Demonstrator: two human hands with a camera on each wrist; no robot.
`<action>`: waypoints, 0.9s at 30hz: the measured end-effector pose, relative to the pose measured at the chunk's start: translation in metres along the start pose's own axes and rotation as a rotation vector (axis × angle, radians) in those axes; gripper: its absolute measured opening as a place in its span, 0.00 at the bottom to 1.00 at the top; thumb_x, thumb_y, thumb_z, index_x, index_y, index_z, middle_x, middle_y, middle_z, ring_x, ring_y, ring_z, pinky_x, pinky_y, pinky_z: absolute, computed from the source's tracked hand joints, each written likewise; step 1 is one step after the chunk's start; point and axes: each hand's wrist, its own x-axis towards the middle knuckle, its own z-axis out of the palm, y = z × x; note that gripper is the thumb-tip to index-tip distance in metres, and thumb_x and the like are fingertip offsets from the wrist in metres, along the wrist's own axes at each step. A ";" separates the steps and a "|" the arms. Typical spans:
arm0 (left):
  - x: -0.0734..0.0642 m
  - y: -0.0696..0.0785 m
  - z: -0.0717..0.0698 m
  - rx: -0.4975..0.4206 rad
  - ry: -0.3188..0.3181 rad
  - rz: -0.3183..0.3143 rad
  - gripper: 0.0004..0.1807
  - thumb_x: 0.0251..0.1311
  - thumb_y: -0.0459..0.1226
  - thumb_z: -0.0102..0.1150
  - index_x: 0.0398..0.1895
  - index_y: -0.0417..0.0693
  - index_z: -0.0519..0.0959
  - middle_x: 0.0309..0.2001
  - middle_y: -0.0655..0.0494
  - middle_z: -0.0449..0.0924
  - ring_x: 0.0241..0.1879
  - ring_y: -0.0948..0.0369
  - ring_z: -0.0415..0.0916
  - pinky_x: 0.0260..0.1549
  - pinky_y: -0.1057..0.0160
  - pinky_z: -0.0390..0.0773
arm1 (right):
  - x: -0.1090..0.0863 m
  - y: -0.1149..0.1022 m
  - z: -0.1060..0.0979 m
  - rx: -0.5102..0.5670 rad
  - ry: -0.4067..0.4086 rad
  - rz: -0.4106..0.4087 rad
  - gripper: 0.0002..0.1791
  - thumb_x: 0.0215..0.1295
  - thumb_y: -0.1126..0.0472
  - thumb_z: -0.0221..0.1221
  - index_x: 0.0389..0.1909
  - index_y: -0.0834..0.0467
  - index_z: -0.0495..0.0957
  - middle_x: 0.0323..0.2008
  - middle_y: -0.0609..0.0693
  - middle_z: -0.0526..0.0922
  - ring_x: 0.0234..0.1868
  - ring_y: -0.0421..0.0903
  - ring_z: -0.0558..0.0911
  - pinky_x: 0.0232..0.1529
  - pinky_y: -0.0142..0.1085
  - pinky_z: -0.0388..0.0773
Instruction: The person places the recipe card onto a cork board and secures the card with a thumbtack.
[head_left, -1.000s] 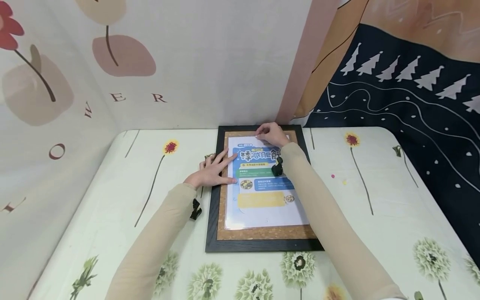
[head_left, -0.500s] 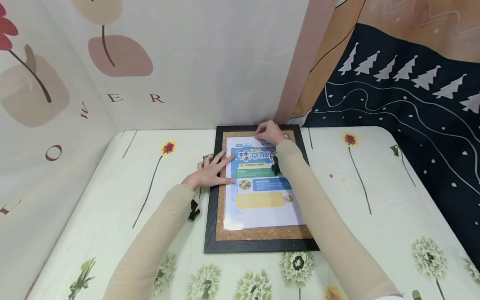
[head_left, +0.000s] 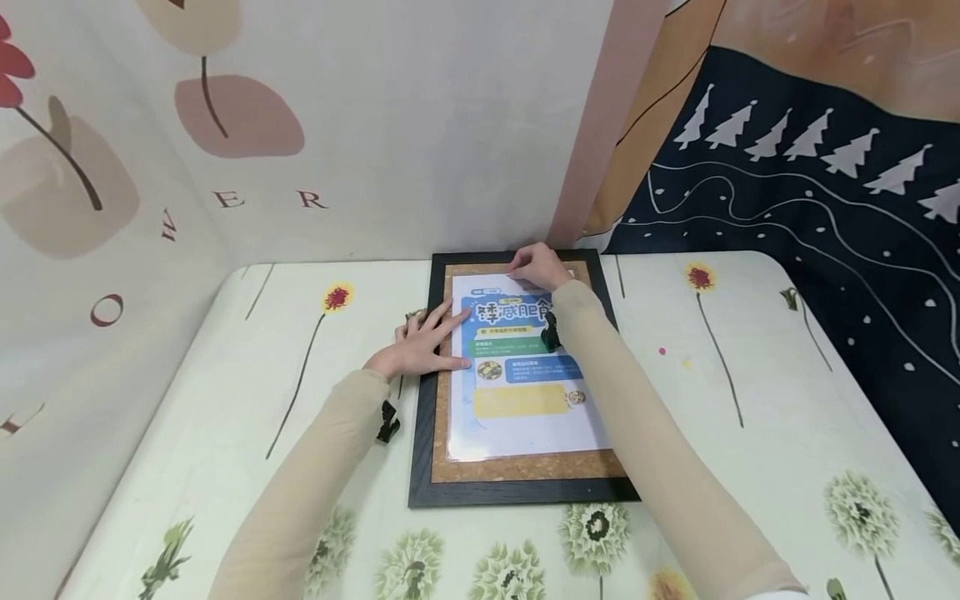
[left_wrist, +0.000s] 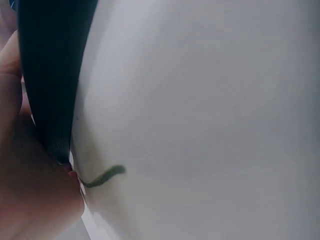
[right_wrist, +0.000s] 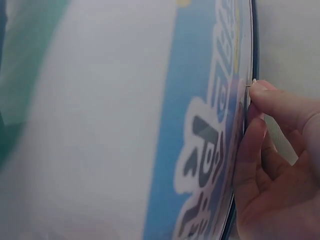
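A printed poster sheet with blue, green and yellow blocks lies on a black-framed cork board. My left hand rests across the board's left edge, some fingertips and the thumb touching the poster. In the left wrist view, that hand is beside the dark frame, most of it cut off. Near the poster's top edge, my right hand pinches something small. The right wrist view shows a push pin between thumb and forefinger, its thin needle pointing at the poster. Its head is mostly hidden.
The board lies on a table with a flower-print cloth, its top edge close to a pale wall hanging. A pink dot and a yellow dot show right of the board. A dark tree-print cloth hangs at the right.
The head view has shifted slightly, so the scene sits a little further left than a second ago. Both hands keep their places on the board.
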 end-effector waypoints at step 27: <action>0.000 0.000 0.000 -0.006 0.006 0.013 0.49 0.59 0.60 0.58 0.78 0.61 0.44 0.77 0.53 0.23 0.70 0.35 0.31 0.56 0.40 0.45 | -0.005 -0.007 0.011 0.048 0.137 0.165 0.04 0.62 0.60 0.65 0.36 0.56 0.84 0.41 0.49 0.83 0.44 0.48 0.75 0.48 0.44 0.68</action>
